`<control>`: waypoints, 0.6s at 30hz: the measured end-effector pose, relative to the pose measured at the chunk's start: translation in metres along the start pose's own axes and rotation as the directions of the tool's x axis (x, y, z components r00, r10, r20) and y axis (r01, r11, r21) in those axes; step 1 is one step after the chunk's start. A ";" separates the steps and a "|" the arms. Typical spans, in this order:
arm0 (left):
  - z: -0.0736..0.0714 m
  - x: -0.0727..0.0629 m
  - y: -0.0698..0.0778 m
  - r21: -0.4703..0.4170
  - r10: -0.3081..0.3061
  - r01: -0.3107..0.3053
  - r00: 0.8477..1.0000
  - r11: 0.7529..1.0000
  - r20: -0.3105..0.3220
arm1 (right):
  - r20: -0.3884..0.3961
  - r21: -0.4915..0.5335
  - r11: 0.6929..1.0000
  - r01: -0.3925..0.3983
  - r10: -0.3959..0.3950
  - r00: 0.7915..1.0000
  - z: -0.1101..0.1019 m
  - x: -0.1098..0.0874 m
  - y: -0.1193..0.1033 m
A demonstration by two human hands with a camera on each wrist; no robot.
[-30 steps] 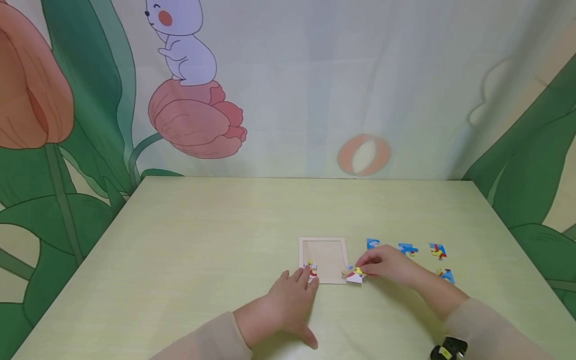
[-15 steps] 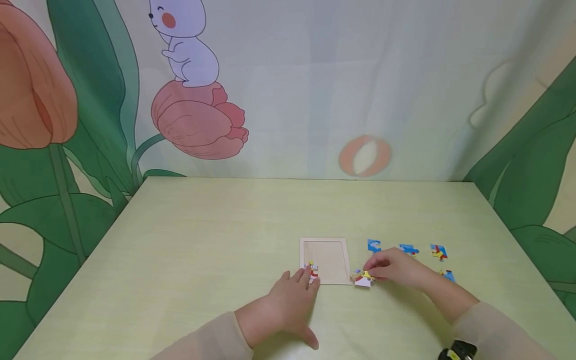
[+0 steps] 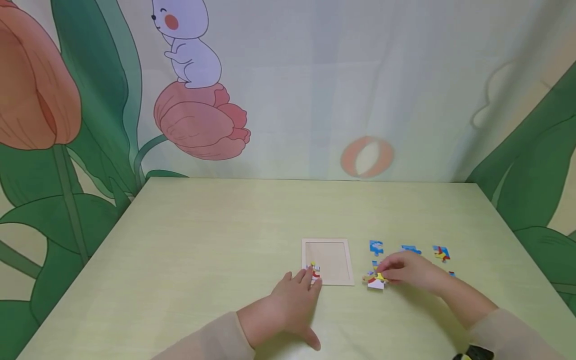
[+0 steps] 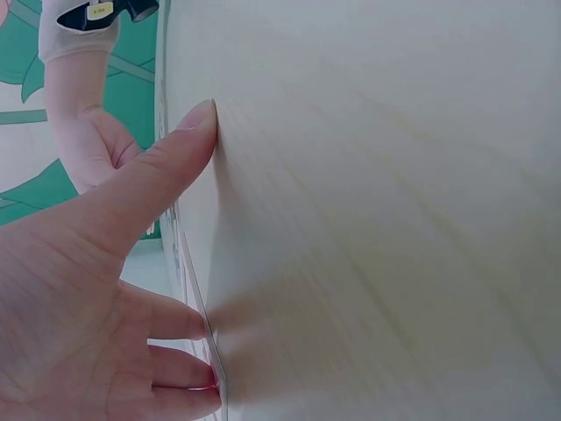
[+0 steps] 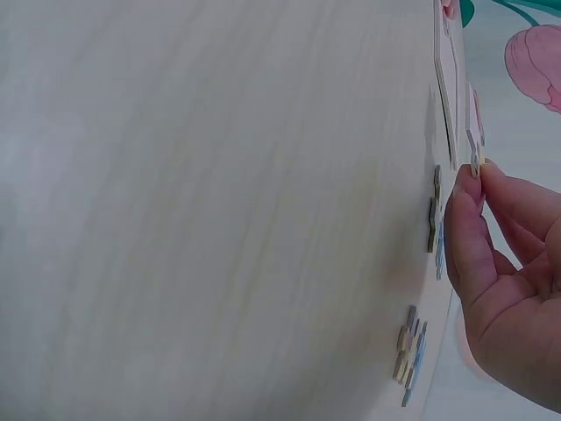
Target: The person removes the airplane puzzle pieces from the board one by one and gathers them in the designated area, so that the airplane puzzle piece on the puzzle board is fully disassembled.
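Observation:
My left hand (image 3: 290, 302) lies with spread fingers at the lower left corner of a wooden puzzle tray (image 3: 326, 240), its fingertips on a puzzle piece (image 3: 313, 265) in that corner. In the left wrist view the thumb points away and other fingertips touch the tray's edge (image 4: 216, 364). Just right of the tray, my right hand (image 3: 414, 270) pinches a red, yellow and white puzzle piece (image 3: 376, 284) between thumb and fingers. The right wrist view shows this piece (image 5: 475, 153) held above the table, edge-on to the camera.
Loose puzzle pieces lie right of the tray: a blue one (image 3: 376, 247), another blue one (image 3: 411, 249) and a red-yellow one (image 3: 442, 253). A further piece (image 3: 452, 274) is mostly hidden by the right hand. Behind the table (image 3: 234, 210) hangs a printed curtain (image 3: 279, 90).
My right hand has moved to the right, carrying the pinched puzzle piece away from the tray's right edge. The left hand stays on the tray. The head view has shifted slightly.

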State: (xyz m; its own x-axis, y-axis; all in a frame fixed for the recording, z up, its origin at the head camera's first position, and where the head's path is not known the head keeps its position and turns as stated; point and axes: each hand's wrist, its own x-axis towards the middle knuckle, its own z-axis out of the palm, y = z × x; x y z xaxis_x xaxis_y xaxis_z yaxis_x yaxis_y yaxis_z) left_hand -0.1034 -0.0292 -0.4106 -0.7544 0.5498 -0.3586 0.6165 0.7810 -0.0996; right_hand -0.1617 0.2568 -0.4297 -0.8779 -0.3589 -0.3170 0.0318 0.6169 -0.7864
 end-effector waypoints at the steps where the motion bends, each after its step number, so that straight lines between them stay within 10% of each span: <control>1: 0.000 0.000 0.000 -0.002 0.001 -0.001 1.000 1.000 -0.001 | 0.000 0.003 1.000 0.004 -0.004 1.000 -0.001 -0.001 0.001; 18: 0.000 -0.001 0.001 -0.006 -0.009 0.009 1.000 1.000 -0.001 | 0.014 -0.057 0.998 -0.030 0.031 0.999 -0.016 -0.014 0.015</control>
State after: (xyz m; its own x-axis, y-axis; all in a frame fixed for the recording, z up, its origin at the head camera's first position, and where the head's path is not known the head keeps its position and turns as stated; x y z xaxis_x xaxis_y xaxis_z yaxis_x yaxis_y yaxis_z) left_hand -0.1024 -0.0291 -0.4101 -0.7605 0.5428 -0.3564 0.6080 0.7879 -0.0975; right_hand -0.1564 0.2820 -0.4282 -0.8699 -0.3492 -0.3483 0.0307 0.6665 -0.7448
